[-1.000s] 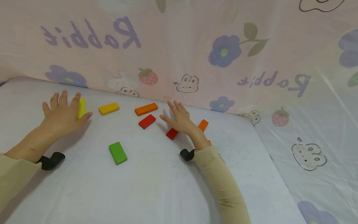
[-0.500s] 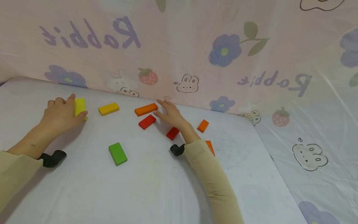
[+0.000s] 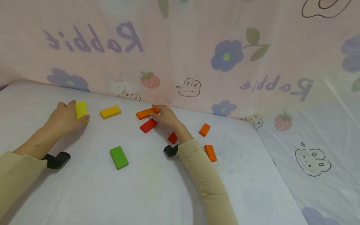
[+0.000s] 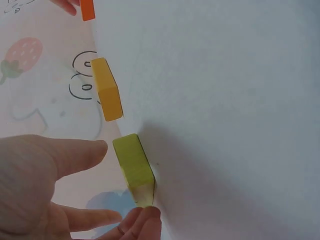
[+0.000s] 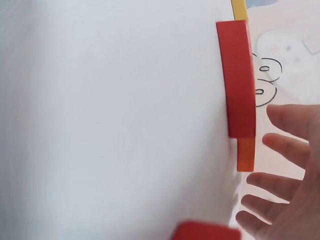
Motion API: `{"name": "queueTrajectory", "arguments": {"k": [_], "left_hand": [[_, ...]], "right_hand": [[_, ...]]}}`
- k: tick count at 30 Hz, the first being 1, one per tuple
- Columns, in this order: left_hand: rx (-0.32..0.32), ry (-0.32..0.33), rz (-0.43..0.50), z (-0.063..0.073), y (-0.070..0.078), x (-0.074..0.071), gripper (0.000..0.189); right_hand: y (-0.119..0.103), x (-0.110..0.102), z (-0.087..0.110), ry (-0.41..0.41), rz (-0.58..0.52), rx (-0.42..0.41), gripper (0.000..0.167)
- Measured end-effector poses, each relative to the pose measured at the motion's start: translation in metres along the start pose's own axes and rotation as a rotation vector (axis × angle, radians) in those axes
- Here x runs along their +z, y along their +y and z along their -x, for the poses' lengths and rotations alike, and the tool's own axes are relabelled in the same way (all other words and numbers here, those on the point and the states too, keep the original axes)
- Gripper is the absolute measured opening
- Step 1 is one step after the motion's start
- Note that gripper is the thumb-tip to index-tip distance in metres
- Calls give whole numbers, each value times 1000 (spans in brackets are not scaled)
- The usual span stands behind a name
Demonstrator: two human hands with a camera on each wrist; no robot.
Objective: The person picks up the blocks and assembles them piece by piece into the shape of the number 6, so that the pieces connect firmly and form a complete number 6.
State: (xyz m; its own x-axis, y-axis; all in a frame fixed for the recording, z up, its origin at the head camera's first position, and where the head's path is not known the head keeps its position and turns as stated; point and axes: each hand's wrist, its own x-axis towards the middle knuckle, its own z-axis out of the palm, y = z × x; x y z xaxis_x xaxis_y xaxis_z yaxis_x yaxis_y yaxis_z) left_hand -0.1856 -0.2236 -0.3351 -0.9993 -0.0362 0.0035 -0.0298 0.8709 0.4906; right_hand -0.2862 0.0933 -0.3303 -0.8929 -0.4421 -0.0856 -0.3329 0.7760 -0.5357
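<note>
My left hand point(image 3: 63, 118) is at a bright yellow block point(image 3: 81, 110) on the far left of the white table. In the left wrist view, the thumb stands apart from that block point(image 4: 132, 160), while some fingertips point(image 4: 148, 215) lie at its end, perhaps touching. My right hand point(image 3: 167, 118) reaches over the right end of a long orange block point(image 3: 144, 113), its fingers spread in the right wrist view point(image 5: 285, 175); contact is unclear. Just in front of the orange block lies a red block point(image 3: 148, 125). A second red block point(image 3: 172, 138) is partly hidden by the right forearm.
A golden-yellow block point(image 3: 110, 112) lies between the hands. Nearer is a green block point(image 3: 119, 157). Two orange blocks, one farther back point(image 3: 204, 129) and one nearer point(image 3: 210, 153), lie right of the right arm. A printed curtain point(image 3: 174, 56) hangs behind the table point(image 3: 140, 193).
The right hand has moved left from beside the red blocks to the long orange block. The left fingers, earlier spread over the bright yellow block, have drawn in on its left side.
</note>
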Motion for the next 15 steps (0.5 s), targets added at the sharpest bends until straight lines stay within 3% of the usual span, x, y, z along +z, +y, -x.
{"name": "queueTrajectory", "arguments": {"k": [5, 15], "left_hand": [[-23, -31, 19, -1, 0, 0, 71], [-2, -37, 6, -3, -1, 1, 61]], "right_hand": [[-2, 7, -4, -2, 7, 17, 48], [-6, 10, -5, 40, 44, 65, 43]]}}
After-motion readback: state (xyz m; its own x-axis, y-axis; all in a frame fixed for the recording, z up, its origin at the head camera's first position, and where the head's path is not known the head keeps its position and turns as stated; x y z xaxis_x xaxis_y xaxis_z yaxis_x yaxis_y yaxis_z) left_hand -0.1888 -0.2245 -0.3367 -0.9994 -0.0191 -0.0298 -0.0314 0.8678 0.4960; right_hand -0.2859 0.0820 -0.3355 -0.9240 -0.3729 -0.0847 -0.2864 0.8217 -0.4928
